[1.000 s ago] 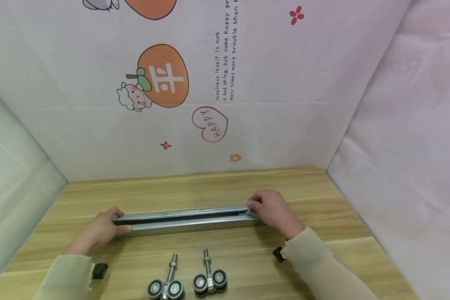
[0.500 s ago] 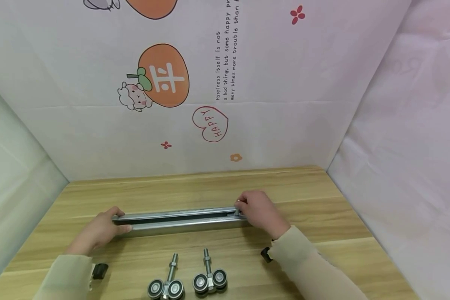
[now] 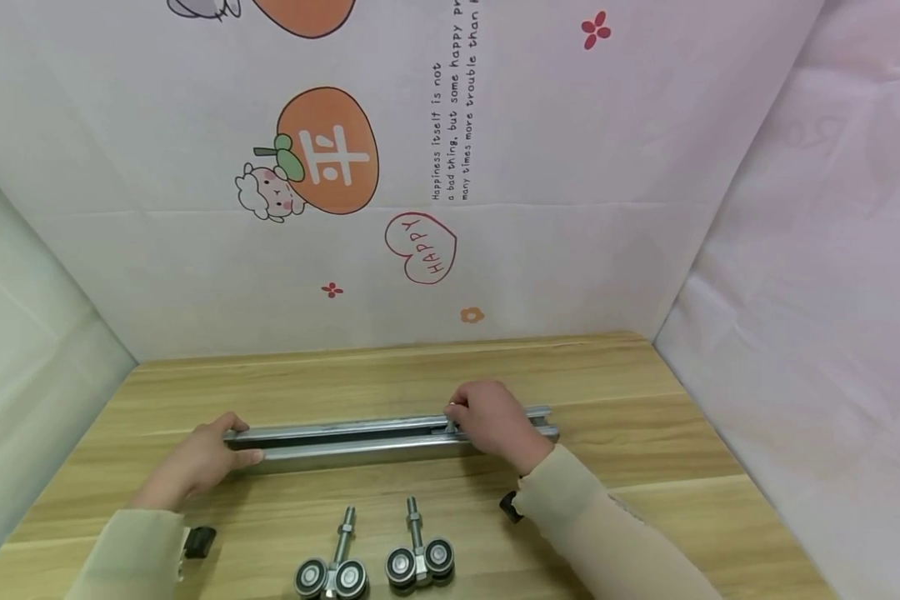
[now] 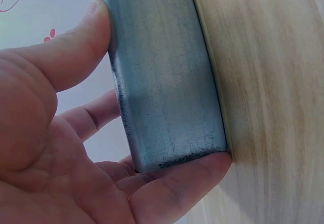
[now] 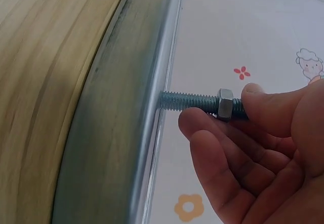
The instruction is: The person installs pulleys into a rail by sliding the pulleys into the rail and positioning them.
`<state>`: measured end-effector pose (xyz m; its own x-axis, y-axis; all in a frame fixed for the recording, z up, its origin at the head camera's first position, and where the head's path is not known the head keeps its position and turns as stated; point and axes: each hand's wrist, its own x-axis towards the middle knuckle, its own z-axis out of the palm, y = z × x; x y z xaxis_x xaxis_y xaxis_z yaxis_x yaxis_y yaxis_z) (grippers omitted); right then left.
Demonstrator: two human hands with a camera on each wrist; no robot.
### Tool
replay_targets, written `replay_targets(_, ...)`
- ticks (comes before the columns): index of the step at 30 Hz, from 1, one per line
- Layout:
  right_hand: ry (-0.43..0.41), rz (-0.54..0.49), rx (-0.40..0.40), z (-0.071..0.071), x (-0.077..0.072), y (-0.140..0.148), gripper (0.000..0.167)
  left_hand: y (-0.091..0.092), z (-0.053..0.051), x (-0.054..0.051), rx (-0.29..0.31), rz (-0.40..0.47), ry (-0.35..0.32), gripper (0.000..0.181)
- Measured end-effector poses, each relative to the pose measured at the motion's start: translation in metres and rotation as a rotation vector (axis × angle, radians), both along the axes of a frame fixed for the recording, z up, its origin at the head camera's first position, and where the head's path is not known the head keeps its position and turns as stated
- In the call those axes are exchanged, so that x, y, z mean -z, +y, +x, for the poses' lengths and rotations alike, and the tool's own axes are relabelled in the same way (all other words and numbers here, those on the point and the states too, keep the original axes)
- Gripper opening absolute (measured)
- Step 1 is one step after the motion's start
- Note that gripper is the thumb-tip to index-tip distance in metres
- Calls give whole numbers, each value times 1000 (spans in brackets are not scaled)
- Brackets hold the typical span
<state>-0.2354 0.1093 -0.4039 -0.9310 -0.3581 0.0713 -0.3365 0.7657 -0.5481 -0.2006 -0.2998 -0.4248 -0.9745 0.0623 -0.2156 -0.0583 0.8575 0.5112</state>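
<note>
Rail [image 3: 360, 454], lower ctr frame, long axis L–R; L hand [image 3: 201, 460] grips L end, R hand [image 3: 497, 423] pinches bolt [image 5: 187, 101] perp. to axis.

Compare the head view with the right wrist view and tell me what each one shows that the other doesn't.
Head view only: the left hand gripping one end of the rail, one roller and another roller lying on the table, and the printed heart.

Right wrist view only: the nut and clear threads on the bolt.

Both: the right hand pinching that bolt at the rail, the table, and the orange flower.
</note>
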Motion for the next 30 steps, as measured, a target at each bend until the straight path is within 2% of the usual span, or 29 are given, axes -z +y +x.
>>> replay_targets(10,-21,31,-24,0,-2,-17,15,0,2,-2,3,5,-20,72)
replay_targets(30,-33,73,-54,0,-7,-58,18,1,2,-3,1,-9,-5,69)
